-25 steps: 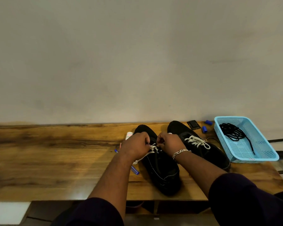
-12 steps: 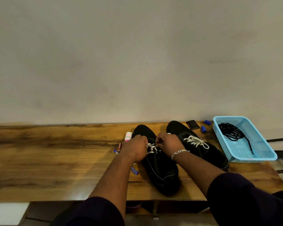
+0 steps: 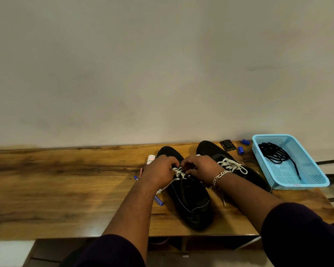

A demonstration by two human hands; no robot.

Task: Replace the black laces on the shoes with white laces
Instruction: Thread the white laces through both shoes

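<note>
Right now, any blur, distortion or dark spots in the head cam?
Head view: wide-angle bend bows the table edge; its left end smears soft. Light is dim and warm. The near shoe is almost detail-less black, though the white lace between the hands reads clearly.

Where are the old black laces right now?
In the head view, the black laces lie bundled in the blue basket at the table's right end, right of the two shoes.

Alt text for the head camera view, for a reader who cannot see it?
Both hands, left hand and right hand, grip the white lace on the nearer black shoe on a wooden table. The second shoe already has white laces; black laces lie in a blue basket.
</note>
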